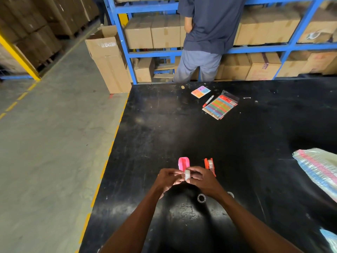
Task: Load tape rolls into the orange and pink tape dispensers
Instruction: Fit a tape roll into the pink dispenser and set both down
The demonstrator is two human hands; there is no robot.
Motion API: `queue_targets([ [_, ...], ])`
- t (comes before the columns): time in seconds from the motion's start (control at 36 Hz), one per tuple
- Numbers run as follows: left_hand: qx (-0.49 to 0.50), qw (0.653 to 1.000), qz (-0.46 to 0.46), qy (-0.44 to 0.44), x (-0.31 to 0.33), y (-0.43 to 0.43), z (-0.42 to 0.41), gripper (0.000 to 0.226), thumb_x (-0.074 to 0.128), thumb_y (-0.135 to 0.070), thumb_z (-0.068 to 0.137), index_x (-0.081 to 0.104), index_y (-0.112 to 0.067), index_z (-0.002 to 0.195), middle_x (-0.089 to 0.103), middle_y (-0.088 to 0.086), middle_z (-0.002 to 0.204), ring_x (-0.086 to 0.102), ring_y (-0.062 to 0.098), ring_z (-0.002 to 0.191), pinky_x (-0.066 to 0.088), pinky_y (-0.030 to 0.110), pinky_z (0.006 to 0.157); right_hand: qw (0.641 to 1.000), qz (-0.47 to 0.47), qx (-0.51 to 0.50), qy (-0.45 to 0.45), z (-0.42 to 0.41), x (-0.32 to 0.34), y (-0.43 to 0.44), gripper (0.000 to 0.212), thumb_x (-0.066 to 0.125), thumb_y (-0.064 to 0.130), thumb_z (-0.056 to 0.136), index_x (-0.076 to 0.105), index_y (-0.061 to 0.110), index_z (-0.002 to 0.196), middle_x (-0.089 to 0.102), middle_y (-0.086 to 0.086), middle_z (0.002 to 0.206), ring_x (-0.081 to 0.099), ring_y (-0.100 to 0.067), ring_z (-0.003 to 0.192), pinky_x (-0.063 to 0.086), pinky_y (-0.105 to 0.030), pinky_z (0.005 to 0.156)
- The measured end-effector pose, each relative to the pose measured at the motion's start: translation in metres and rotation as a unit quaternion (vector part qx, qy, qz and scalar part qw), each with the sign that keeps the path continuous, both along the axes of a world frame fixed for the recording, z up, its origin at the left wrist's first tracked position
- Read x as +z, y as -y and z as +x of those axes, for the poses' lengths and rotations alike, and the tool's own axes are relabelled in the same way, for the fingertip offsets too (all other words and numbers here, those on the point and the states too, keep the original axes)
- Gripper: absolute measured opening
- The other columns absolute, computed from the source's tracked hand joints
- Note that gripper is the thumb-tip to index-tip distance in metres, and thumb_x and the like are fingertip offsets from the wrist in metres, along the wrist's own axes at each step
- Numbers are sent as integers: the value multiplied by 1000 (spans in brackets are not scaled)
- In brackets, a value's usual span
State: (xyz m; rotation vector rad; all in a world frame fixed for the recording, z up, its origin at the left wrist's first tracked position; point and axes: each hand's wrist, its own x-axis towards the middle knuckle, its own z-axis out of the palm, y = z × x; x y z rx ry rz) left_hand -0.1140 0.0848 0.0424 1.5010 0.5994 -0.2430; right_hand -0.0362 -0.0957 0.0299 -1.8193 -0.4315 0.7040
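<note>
Both hands meet low in the view, at about 6 o'clock from the middle of the black tabletop (164, 125). The left hand (168, 178) and the right hand (202, 179) pinch a small clear tape roll (187, 175) between them, the fingers of each curled narrowly around its sides, so the roll stands on edge above the tabletop.

Just beyond the hands, at 12 o'clock from the roll, the pink tape dispenser (184, 163) stands on the tabletop, its near end hidden behind the fingers. At about 1 o'clock from the roll, just beside the right hand, stands the orange tape dispenser (209, 166), with a clear roll showing inside it.

At 5 o'clock from the roll, near the right wrist, a small round ring (201, 198) lies flat on the tabletop; whether it is a tape core or a spool piece I cannot tell. A second pale round piece (230, 194) peeks out beyond the right forearm.

Far up the tabletop, at 12 to 1 o'clock, lie a coloured card (200, 91), a red pen (208, 101) and a clear packet of coloured strips (220, 105), close together. At 3 o'clock, at the right edge, lies a plastic-wrapped striped bundle (319, 170).

Behind the tabletop a person (209, 33) in a dark shirt stands facing blue shelves (145, 53) stacked with cardboard boxes (153, 33).
</note>
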Motion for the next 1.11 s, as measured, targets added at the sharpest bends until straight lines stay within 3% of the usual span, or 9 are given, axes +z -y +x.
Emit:
queue_targets([
  [0.17, -11, 1000, 20, 4, -3, -2, 1, 26, 74, -8, 87, 74, -3, 112, 78, 15, 103, 77, 22, 94, 61, 31, 89, 1000, -16, 14, 15, 2, 1, 1, 48, 79, 9, 80, 63, 11, 126, 69, -2, 121, 69, -8, 107, 51, -11, 83],
  [0.33, -21, 999, 43, -6, -7, -3, 3, 20, 68, -7, 88, 77, -6, 106, 79, 15, 99, 78, 21, 92, 61, 34, 90, 998, -35, 31, 39, 4, -3, -1, 48, 79, 15, 78, 65, 15, 124, 68, -2, 118, 69, -10, 106, 54, -33, 98],
  [0.61, -43, 996, 78, -24, -17, -3, 3, 17, 70, -4, 87, 80, -6, 100, 79, 18, 94, 77, 25, 91, 61, 32, 88, 994, -70, 69, 48, 2, -11, -2, 50, 75, 26, 78, 65, 16, 126, 67, 2, 116, 68, -9, 107, 54, -34, 99],
  [0.72, -25, 996, 76, -27, -19, -3, 10, 16, 72, -7, 86, 80, -10, 100, 79, 16, 93, 78, 22, 88, 62, 28, 82, 995, -72, 54, 52, 6, -14, -6, 47, 75, 17, 82, 63, 16, 127, 66, -1, 122, 67, -8, 108, 53, -30, 99],
  [0.86, -32, 996, 75, -34, -19, -8, 20, 22, 70, -10, 90, 75, -5, 111, 78, 18, 100, 76, 20, 90, 60, 22, 75, 994, -75, 62, 46, 18, -17, -10, 49, 75, 23, 81, 61, 19, 128, 67, 1, 124, 68, -6, 106, 55, -29, 95],
  [1.0, -39, 992, 116, -32, -22, -18, 29, 21, 69, -11, 91, 76, -6, 110, 78, 15, 102, 74, 17, 85, 60, 20, 73, 986, -120, 77, 85, 33, -21, -19, 50, 75, 21, 83, 60, 16, 131, 66, 0, 126, 67, -7, 108, 48, -8, 86],
  [1.06, -33, 986, 159, -31, -25, -24, 32, 24, 70, -8, 90, 73, -4, 113, 76, 15, 110, 73, 20, 93, 56, 15, 70, 980, -142, 84, 110, 40, -26, -23, 49, 73, 22, 83, 60, 17, 130, 67, -1, 127, 66, -8, 109, 48, -12, 89],
  [1.11, -41, 979, 199, -34, -30, -29, 34, 37, 74, -9, 86, 67, -7, 123, 72, 14, 119, 70, 25, 102, 56, 22, 79, 973, -166, 88, 134, 48, -30, -28, 47, 72, 27, 83, 61, 21, 128, 68, 1, 126, 65, -11, 111, 51, -28, 96],
])
